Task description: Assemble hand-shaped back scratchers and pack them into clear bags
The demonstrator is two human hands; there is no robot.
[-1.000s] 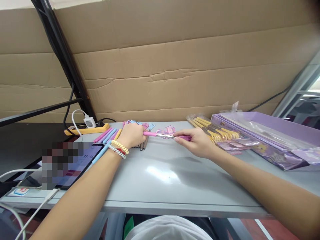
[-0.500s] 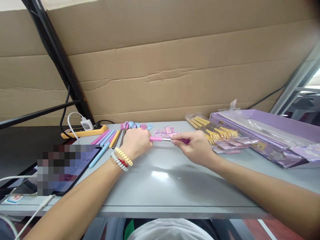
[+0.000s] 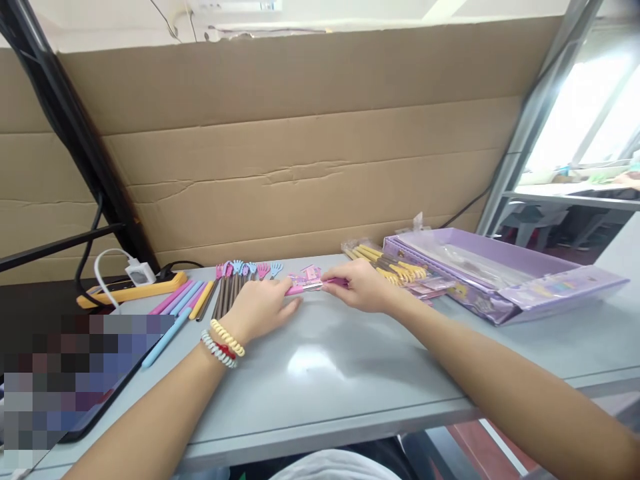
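Between my hands is a slim pink back scratcher (image 3: pixel 296 290) with a short silvery rod section; its head is hidden. My left hand (image 3: pixel 263 303) wraps round the pink handle at one end, thumb out to the side. Its other, darker pink end is pinched in my right hand (image 3: pixel 357 287). Beside my left hand lies a row of back scratcher pieces (image 3: pixel 227 293) with brown rods and small pink, purple and blue hand-shaped heads. Further left are loose pink, blue and yellow handles (image 3: pixel 173 330). Behind the held piece lie small pink printed cards (image 3: pixel 306 275).
On the right, yellow back scratchers (image 3: pixel 387 267) in clear plastic lie by an open purple box (image 3: pixel 500 310). A tablet (image 3: pixel 95 413), partly blurred out, lies at left before a yellow power strip (image 3: pixel 165 288) with a white plug. Cardboard (image 3: pixel 300 180) walls the table's back.
My view has tilted up and turned right, so the things sit further left in it. Both hands still hold the back scratcher; the left thumb now stands out from the fingers.
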